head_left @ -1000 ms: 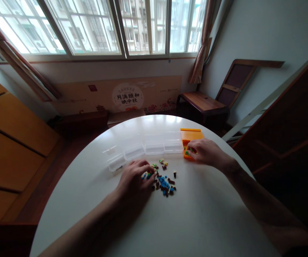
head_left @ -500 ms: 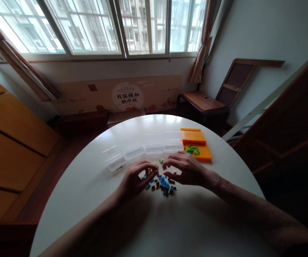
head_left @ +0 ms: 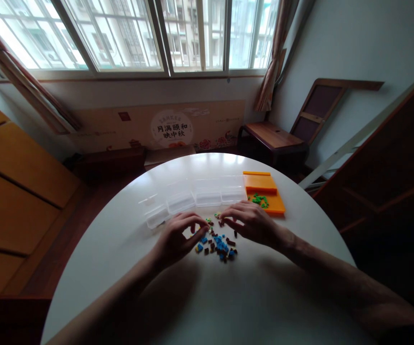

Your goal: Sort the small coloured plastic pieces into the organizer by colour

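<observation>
Small toy building bricks lie loose on the white table, with blue bricks point(head_left: 221, 244) heaped in the middle and brown bricks point(head_left: 230, 243) scattered around them. At the pile's left side is my left hand point(head_left: 180, 237), thumb and forefinger brought together near a few green and yellow bits point(head_left: 209, 222). Whatever sits between those fingertips is too small to name. My right hand point(head_left: 253, 223) reaches in from the right, its thumb and fingertips pinched low over the far side of the pile, beside small brown pieces. Its fingers hide what they hold, if anything.
Beyond the hands stands a row of clear plastic boxes point(head_left: 209, 197). An orange tray point(head_left: 275, 206) with several green bricks point(head_left: 259, 200) adjoins them on the right. The round white table point(head_left: 120, 268) has a curved edge; a wooden chair point(head_left: 275, 136) stands past it.
My left hand has shifted slightly left and away from me. My right hand's thumb has closed toward its fingertips, where they were spread apart before.
</observation>
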Action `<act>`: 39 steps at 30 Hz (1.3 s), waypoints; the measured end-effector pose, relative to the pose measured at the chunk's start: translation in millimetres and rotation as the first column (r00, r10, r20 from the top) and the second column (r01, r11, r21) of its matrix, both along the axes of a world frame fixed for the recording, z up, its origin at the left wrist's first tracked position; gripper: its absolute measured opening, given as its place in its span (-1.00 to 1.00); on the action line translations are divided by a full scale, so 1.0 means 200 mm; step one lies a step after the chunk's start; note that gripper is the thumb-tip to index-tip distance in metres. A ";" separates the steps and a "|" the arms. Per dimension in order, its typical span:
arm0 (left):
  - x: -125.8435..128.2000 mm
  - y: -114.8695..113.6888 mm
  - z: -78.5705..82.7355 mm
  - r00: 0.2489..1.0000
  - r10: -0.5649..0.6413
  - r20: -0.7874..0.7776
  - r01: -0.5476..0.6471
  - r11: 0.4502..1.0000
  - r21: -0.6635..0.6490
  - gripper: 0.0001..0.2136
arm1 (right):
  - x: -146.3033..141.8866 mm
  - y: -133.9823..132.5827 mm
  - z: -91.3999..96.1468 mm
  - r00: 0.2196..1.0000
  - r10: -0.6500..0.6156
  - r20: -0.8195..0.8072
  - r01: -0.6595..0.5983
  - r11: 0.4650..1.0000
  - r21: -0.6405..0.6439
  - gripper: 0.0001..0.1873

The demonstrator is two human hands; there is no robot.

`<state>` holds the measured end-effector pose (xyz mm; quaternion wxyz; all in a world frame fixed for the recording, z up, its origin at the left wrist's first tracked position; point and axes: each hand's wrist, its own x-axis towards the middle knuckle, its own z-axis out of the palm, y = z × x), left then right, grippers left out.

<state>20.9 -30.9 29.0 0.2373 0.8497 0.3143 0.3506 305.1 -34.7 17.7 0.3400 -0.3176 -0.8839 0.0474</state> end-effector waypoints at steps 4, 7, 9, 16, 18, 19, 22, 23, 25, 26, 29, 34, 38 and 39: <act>-0.11 0.07 -0.02 0.973 0.065 -0.219 -0.025 0.984 0.179 -0.90 | 0.18 0.08 0.05 0.962 -0.250 0.113 0.253 0.967 -0.013 -0.80; -0.15 0.10 -0.04 0.963 0.075 -0.259 -0.026 0.982 0.186 -0.91 | 0.30 0.13 0.07 0.917 -0.321 0.236 0.345 0.936 -0.068 -0.83; -0.15 0.09 -0.04 0.960 0.068 -0.273 -0.021 0.985 0.173 -0.91 | 0.35 0.15 0.08 0.877 -0.359 0.318 0.405 0.910 -0.091 -0.84; -0.13 0.07 -0.02 0.947 0.011 -0.321 0.043 0.986 0.161 -0.92 | 0.37 0.14 0.09 0.737 -0.462 0.493 0.564 0.823 -0.072 -0.84; -0.13 0.07 -0.02 0.944 0.011 -0.331 0.045 0.986 0.161 -0.90 | 0.35 0.13 0.10 0.752 -0.470 0.462 0.551 0.833 -0.051 -0.86; -0.13 0.07 -0.02 0.942 0.014 -0.334 0.043 0.986 0.162 -0.89 | 0.34 0.13 0.10 0.773 -0.467 0.429 0.534 0.845 -0.043 -0.87; -0.12 0.07 -0.02 0.941 0.024 -0.339 0.035 0.986 0.166 -0.88 | 0.26 0.10 0.09 0.880 -0.374 0.293 0.402 0.915 -0.039 -0.88; -0.12 0.07 -0.02 0.940 0.029 -0.339 0.030 0.985 0.168 -0.88 | 0.23 0.08 0.08 0.919 -0.306 0.250 0.325 0.945 -0.038 -0.88; -0.11 0.07 -0.03 0.938 0.037 -0.344 0.021 0.986 0.166 -0.86 | 0.15 0.06 0.05 0.970 -0.125 0.210 0.134 0.991 -0.029 -0.86; -0.11 0.07 -0.03 0.937 0.041 -0.346 0.018 0.986 0.166 -0.85 | 0.11 0.04 0.03 0.977 -0.042 0.210 0.048 0.999 -0.025 -0.85; -0.10 0.07 -0.04 0.936 0.044 -0.349 0.017 0.986 0.168 -0.85 | 0.01 0.02 -0.02 0.975 0.082 0.207 -0.084 0.996 0.001 -0.82; -0.09 0.07 -0.05 0.936 0.076 -0.345 -0.010 0.982 0.187 -0.85 | -0.03 0.03 -0.10 0.961 0.095 0.261 -0.100 0.995 0.004 -0.63; -0.09 0.07 -0.06 0.935 0.089 -0.343 -0.022 0.981 0.195 -0.87 | -0.02 0.04 -0.11 0.954 0.105 0.281 -0.104 0.994 -0.018 -0.60; -0.09 0.07 -0.06 0.936 0.083 -0.342 -0.016 0.981 0.195 -0.88 | -0.02 0.04 -0.11 0.957 0.105 0.271 -0.103 0.994 -0.021 -0.62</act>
